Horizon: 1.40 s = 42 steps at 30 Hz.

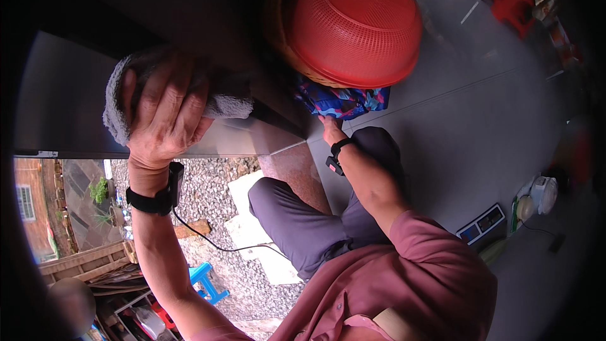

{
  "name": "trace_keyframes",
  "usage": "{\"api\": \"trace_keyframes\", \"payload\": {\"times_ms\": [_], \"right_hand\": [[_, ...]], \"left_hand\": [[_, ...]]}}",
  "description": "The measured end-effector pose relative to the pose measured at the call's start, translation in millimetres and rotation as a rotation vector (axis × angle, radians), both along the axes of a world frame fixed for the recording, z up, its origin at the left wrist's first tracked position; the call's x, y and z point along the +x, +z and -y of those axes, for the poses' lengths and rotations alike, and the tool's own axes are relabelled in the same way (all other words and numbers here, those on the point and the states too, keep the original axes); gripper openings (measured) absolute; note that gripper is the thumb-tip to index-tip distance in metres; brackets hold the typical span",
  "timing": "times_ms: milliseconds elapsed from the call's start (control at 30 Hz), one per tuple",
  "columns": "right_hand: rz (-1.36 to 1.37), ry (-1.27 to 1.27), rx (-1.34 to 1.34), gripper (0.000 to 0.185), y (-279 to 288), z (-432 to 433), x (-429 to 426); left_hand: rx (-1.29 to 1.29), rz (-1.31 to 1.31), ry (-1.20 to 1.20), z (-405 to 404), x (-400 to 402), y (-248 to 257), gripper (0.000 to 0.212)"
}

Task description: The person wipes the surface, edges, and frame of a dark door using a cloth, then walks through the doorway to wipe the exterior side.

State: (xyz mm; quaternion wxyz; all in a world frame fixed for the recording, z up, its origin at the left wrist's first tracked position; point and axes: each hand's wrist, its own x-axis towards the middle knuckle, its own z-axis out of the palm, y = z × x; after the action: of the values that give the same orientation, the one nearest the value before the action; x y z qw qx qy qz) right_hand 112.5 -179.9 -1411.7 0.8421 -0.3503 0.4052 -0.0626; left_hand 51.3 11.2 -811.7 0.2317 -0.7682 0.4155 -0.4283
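My left hand (pixel 163 113) is raised, gripping a grey terry cloth (pixel 117 104) and holding it at a dark, smooth door panel (pixel 71 90). The cloth wraps around the fingers and shows on both sides of the hand. Lower down, my right hand (pixel 333 129) is at the edge of a blue camouflage-patterned fabric (pixel 350 102). Its fingertips are partly hidden there, so whether they grip the fabric is unclear. Above that fabric, a red plastic mesh basket (pixel 360 28) lies upside down over a woven basket (pixel 284 42).
A pink granite threshold (pixel 296 175) separates the grey tiled floor (pixel 454 151) from gravel (pixel 203 184) outside. A blue plastic stool (pixel 208 284) stands on the gravel. Red stools (pixel 511 4) are at the far right. A cable (pixel 227 249) runs from my left wrist strap.
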Motion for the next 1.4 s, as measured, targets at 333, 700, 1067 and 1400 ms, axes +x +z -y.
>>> {"api": "trace_keyframes", "payload": {"times_ms": [333,700,1067,1400], "right_hand": [[-0.091,0.151,0.425,0.033,94.8,-20.7,-55.5],[1.405,0.486,-0.990,0.073,472.0,-27.9,-105.9],[1.124,0.757,-0.612,0.068,492.8,-47.1,-107.4],[1.509,0.439,0.039,0.023,644.6,-49.4,-47.1]], "left_hand": [[0.007,0.030,0.081,-29.4,-3.8,-25.9,0.025],[-0.027,-0.385,-0.052,-0.4,-34.3,-16.0,0.022],[-0.734,-1.223,0.095,-16.7,-80.6,11.3,0.063],[-0.619,-0.041,0.377,-57.5,-43.4,9.1,0.065]]}}
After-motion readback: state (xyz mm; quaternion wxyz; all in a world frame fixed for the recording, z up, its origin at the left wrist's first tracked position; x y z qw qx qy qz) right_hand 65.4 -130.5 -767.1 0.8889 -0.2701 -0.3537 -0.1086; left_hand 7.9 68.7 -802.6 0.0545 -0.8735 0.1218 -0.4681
